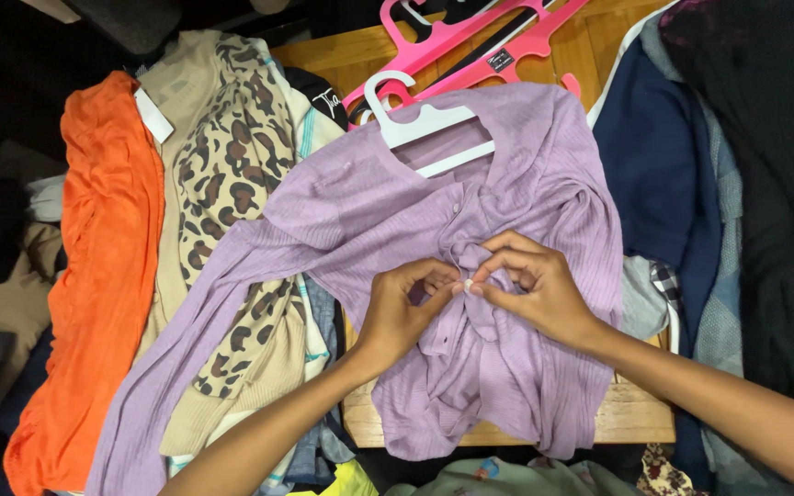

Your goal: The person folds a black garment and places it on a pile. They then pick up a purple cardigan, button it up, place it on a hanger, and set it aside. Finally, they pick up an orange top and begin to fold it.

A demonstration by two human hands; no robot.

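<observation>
Buttoning in hand: the left hand (397,308) and right hand (535,289) both pinch the front placket of the lilac cardigan (526,184), hung on a white hanger (420,129) over the wooden surface (631,418); next likely requires easing the button through its hole.

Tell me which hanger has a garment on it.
The white hanger: it sits inside the neck of the lilac cardigan that both hands are fastening. The pink hangers behind it lie bare on the wooden table.
</observation>
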